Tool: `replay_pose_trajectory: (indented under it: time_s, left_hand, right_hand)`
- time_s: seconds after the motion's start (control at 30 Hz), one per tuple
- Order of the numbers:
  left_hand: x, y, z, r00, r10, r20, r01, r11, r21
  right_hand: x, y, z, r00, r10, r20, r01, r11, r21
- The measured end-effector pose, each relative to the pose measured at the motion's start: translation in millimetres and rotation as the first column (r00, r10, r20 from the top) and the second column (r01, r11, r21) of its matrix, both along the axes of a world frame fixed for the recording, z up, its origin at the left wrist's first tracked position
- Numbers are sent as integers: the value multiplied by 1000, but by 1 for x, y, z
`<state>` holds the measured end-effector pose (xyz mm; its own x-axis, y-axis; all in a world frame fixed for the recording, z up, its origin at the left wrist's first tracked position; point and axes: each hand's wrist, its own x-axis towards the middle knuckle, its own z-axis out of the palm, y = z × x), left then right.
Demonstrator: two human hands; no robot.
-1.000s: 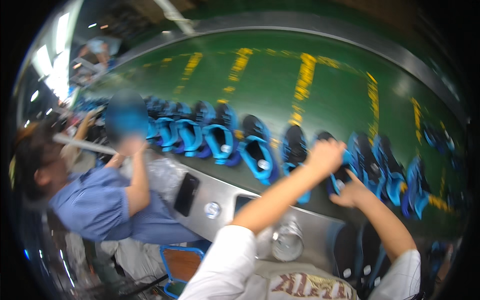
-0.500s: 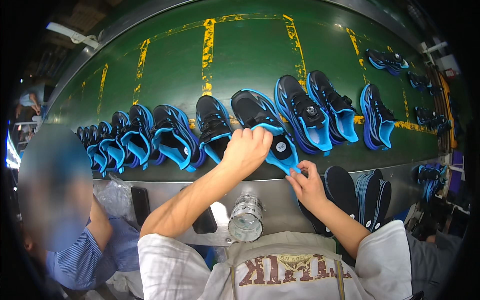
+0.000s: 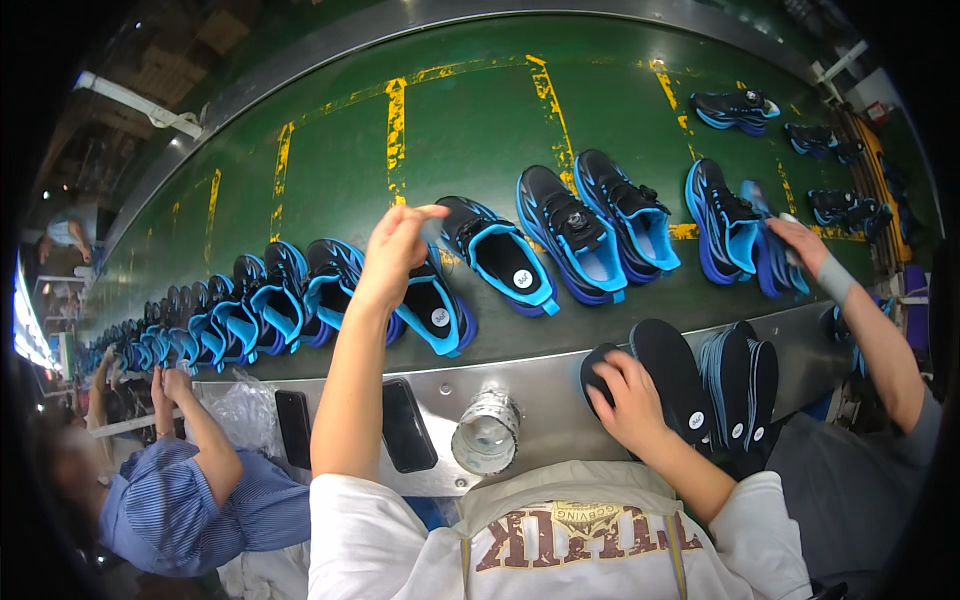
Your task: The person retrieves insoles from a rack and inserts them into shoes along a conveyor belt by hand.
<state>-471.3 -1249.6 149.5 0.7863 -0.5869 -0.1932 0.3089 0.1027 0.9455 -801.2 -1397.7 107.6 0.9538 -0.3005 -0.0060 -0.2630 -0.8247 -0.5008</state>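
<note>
1. I look across a green worktop (image 3: 470, 120) with worn yellow lines; a metal ledge (image 3: 555, 395) borders its near side.
2. A dark shoe (image 3: 464, 318) stands on the worktop, opening toward the wearer, its front hidden behind the left hand (image 3: 398, 250).
3. That hand has its index finger out, the others curled; I cannot tell whether it pinches anything. A careless push could tip the shoe.
4. The right hand (image 3: 630, 398) touches a black insole (image 3: 588, 378) on the ledge; its grip is unclear to me. Loose fingertips could let the insole slip.
5. A sideways sweep could knock the glass jar (image 3: 487, 432).
</note>
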Motion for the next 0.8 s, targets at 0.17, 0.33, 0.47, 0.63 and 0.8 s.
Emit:
replay_pose_trajectory:
  time_s: [0.17, 0.33, 0.47, 0.63, 0.8]
  left_hand:
    - [-30, -16, -3, 980, 40, -195, -60, 994, -94]
    - [-87, -94, -40, 790, -236, 566, -112, 852, 511]
    - [-100, -124, -59, 264, -512, 817, -314, 756, 575]
    - [-72, -144, -56, 231, -544, 807, -289, 753, 591]
    - [-29, -161, -38, 619, -616, 487, -6, 617, 787]
  right_hand:
    - [-67, 6, 8, 946, -144, -292, 148, 989, -8]
    - [-84, -1, 16, 984, -116, -134, 111, 993, -43]
    - [-62, -24, 62, 974, -223, 43, 207, 949, 239]
    - [0, -91, 92, 941, -62, 334, 111, 985, -129]
    - [64, -116, 88, 935, 113, 336, -36, 973, -228]
